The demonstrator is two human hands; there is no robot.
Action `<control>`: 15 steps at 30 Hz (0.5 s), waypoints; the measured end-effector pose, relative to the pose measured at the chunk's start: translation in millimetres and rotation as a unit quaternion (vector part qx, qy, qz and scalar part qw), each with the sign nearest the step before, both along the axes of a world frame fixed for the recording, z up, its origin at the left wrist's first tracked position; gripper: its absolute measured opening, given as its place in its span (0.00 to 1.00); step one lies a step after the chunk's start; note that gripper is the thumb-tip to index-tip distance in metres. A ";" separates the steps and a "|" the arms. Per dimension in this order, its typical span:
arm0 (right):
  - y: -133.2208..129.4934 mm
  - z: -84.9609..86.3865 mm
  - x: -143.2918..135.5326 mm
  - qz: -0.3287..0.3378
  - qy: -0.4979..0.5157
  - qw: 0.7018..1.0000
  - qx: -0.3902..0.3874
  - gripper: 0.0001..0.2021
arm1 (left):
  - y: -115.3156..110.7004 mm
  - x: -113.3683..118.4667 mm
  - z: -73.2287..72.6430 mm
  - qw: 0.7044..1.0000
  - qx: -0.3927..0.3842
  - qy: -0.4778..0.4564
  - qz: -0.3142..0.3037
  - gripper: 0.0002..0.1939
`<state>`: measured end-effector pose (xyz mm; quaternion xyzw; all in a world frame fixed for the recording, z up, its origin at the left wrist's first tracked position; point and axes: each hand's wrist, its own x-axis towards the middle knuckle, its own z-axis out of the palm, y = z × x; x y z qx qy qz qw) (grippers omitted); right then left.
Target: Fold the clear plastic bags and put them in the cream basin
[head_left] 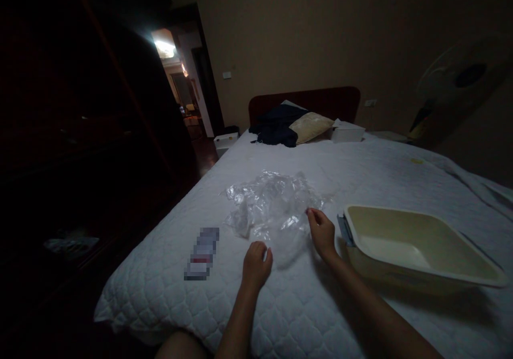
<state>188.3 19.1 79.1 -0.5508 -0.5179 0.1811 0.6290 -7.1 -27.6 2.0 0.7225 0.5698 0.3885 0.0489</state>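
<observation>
Crumpled clear plastic bags point(276, 196) lie in a loose heap on the white quilted bed cover. My right hand point(323, 235) pinches the heap's right edge between thumb and fingertips. At the near edge, my left hand point(256, 265) has its fingers curled onto the thin plastic; its fingertips are partly hidden. How many bags make up the heap I cannot tell. A cream plastic bin point(401, 247) without a lid stands to the right of my right hand, with a grey clip on its side. Left of my left hand lies a blurred-out, phone-shaped object point(202, 254).
Dark clothing point(276, 124), a beige pillow point(312, 127) and a white box point(348, 132) sit by the headboard point(340, 100). A fan point(460, 76) stands at the right wall. The bed cover point(160, 279) drops off at the left, beside a dark floor and a lit doorway.
</observation>
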 end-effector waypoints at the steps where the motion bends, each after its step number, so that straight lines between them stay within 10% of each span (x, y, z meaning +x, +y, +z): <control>1: -1.7 6.7 -0.4 0.004 0.005 1.000 0.006 0.16 | 0.0 -0.4 -0.5 1.000 -0.001 0.001 -0.002 0.06; 10: -29.9 65.9 -1.3 0.052 0.094 0.994 0.026 0.15 | -0.9 -1.6 -0.2 0.998 -0.023 -0.054 -0.004 0.06; 15: -49.8 90.2 -1.6 0.098 0.198 0.975 0.016 0.13 | -6.2 -4.1 2.5 0.964 -0.058 -0.256 -0.049 0.11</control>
